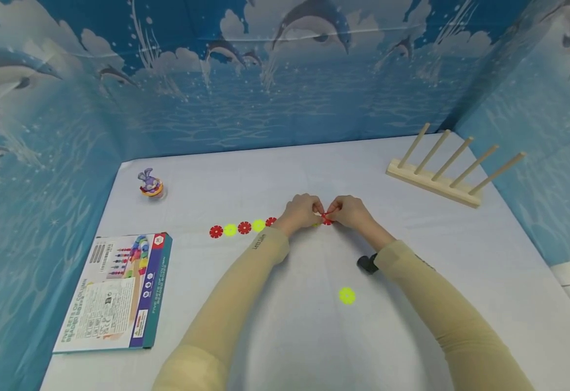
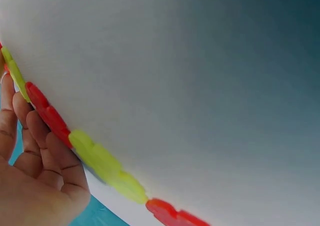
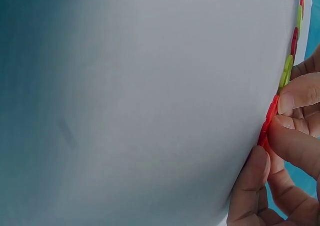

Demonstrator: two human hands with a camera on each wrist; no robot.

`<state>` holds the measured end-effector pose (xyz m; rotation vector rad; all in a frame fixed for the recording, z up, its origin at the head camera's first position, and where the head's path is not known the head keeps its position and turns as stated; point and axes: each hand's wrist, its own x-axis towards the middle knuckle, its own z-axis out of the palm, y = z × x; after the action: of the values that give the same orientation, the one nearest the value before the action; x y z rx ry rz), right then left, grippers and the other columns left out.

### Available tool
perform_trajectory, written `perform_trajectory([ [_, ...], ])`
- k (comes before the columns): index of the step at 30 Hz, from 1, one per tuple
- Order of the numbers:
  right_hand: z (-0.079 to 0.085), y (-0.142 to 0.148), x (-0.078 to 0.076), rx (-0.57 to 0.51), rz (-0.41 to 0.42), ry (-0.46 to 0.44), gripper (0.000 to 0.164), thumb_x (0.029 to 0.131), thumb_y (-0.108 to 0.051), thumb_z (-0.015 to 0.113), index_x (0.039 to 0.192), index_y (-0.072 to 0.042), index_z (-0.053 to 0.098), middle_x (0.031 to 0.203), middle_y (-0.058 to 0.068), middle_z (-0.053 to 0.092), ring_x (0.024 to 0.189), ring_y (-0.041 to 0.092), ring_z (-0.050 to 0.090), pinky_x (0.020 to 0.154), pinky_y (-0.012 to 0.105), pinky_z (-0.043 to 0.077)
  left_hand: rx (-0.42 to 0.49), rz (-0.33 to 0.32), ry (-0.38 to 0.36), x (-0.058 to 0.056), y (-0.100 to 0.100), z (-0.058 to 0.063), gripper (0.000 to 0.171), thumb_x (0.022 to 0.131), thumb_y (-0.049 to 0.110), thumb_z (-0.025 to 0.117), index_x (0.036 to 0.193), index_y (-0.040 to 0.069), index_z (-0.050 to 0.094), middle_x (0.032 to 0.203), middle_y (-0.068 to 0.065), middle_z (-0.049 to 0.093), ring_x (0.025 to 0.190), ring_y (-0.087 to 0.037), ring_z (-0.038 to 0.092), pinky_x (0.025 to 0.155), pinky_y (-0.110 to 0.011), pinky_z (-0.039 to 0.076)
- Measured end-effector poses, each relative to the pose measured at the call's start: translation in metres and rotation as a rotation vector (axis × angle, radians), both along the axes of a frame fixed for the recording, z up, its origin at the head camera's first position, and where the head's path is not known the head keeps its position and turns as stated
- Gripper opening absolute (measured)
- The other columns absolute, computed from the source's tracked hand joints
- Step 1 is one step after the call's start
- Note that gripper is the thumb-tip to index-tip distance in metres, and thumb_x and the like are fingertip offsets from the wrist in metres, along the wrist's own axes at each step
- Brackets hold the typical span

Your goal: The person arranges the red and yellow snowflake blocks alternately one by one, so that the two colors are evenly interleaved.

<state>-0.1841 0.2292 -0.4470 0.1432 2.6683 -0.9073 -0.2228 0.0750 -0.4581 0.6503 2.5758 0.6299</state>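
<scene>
A row of red and yellow notched, flower-shaped plastic discs joined edge to edge lies across the table. At its left end is a red disc [image 1: 216, 232]; the middle of the row is partly hidden by my left hand [image 1: 304, 210]. That hand pinches the yellow disc [image 3: 286, 71] near the right end, its thumb at the joint. My right hand [image 1: 350, 210] pinches the red end disc [image 3: 269, 120] between thumb and fingers, against that yellow disc. A loose yellow disc [image 1: 347, 296] lies flat on the table, nearer than both hands.
A wooden rack [image 1: 436, 182] with several upright pegs stands at the back right. At the left lies a flat printed box [image 1: 113, 293]. A small purple bunny figure [image 1: 151, 183] stands at the back left. Dolphin-printed curtains [image 1: 285, 103] surround the white table [image 1: 265, 336].
</scene>
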Motion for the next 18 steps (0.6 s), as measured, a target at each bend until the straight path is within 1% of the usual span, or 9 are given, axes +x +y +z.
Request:
perform_trajectory([
  [5, 0.001, 0.003, 0.002, -0.022, 0.003, -0.015, 0.017, 0.092, -0.016, 0.065, 0.1, -0.002, 0.067, 0.09, 0.009, 0.065, 0.078, 0.017, 0.053, 0.065, 0.024, 0.041, 0.02, 0.016, -0.005, 0.0, 0.001, -0.001, 0.017, 0.088, 0.027, 0.074, 0.102, 0.017, 0.07, 0.098, 0.0, 0.06, 0.094, -0.016, 0.049, 0.085, -0.033, 0.039],
  [10, 0.006, 0.009, 0.008, -0.058, -0.008, -0.04, 0.022, 0.094, -0.016, 0.059, 0.109, -0.001, 0.065, 0.098, 0.013, 0.066, 0.081, 0.018, 0.059, 0.068, 0.024, 0.046, 0.034, 0.018, 0.005, 0.002, 0.001, 0.0, 0.016, 0.088, 0.024, 0.074, 0.101, 0.017, 0.07, 0.095, 0.001, 0.06, 0.092, -0.014, 0.05, 0.084, -0.032, 0.039],
  [13, 0.01, 0.012, 0.016, -0.084, 0.001, -0.041, 0.024, 0.094, -0.016, 0.059, 0.111, 0.0, 0.064, 0.099, 0.013, 0.066, 0.08, 0.017, 0.062, 0.068, 0.024, 0.048, 0.033, 0.02, 0.004, 0.002, 0.0, 0.002, 0.016, 0.087, 0.023, 0.075, 0.1, 0.017, 0.07, 0.094, 0.002, 0.06, 0.09, -0.014, 0.051, 0.084, -0.031, 0.04],
  [18, 0.014, 0.017, 0.035, -0.113, 0.056, -0.016, 0.023, 0.092, -0.013, 0.059, 0.11, 0.001, 0.065, 0.092, 0.012, 0.066, 0.075, 0.017, 0.062, 0.067, 0.024, 0.047, 0.022, 0.031, -0.009, 0.001, -0.001, 0.004, 0.016, 0.087, 0.024, 0.076, 0.1, 0.019, 0.069, 0.094, 0.002, 0.06, 0.091, -0.013, 0.051, 0.084, -0.03, 0.04],
])
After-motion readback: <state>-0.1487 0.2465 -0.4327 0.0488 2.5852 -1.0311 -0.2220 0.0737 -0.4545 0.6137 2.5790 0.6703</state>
